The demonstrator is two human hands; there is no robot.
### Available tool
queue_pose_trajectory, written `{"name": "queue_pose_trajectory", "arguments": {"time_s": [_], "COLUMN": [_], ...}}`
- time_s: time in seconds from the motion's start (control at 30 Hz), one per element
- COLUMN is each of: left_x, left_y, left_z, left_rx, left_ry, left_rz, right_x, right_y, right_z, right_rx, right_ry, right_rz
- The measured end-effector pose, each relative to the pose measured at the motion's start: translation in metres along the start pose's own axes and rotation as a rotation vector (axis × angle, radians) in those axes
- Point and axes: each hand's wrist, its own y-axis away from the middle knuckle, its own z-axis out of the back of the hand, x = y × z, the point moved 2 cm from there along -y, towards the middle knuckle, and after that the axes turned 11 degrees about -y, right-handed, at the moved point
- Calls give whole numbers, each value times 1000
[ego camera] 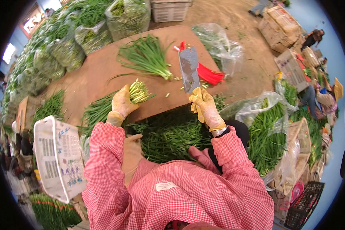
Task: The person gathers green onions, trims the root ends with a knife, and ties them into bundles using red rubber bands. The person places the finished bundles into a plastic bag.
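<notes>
My gloved left hand (123,104) grips a bunch of green leafy stalks (139,92), cut ends facing right, leaves hanging down to the left of the wrist. In my gloved right hand (204,107) is a cleaver (189,69) by its yellow handle, blade pointing away from me above the board's right part. Another bunch of long green stalks (149,56) lies on the brown board (100,69), its cut ends towards the cleaver. Red strips (210,74) lie to the right of the blade. Small cut stem pieces (167,95) are scattered nearby.
Loose greens (172,138) lie below the board's near edge. A white plastic crate (70,161) stands at left, a bag of greens (268,135) at right. Clear plastic (230,49) hangs by the board's right edge. Filled bags (128,20) line the far left. People sit at far right.
</notes>
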Motion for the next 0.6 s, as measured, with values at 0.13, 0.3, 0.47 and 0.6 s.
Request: {"name": "queue_pose_trajectory", "arguments": {"time_s": [0.13, 0.3, 0.47, 0.6], "left_x": [-1, -9, -18, -18], "left_y": [14, 12, 8, -1], "left_z": [47, 63, 60, 55], "left_rx": [10, 6, -39, 0], "left_ry": [112, 150, 201, 107], "left_rz": [89, 145, 116, 174], "right_x": [-5, 8, -31, -17], "right_y": [-17, -23, 6, -11], "right_z": [-30, -84, -132, -98], "right_rx": [5, -63, 245, 62], "right_ry": [134, 752, 885, 803], "right_rz": [42, 564, 327, 476]}}
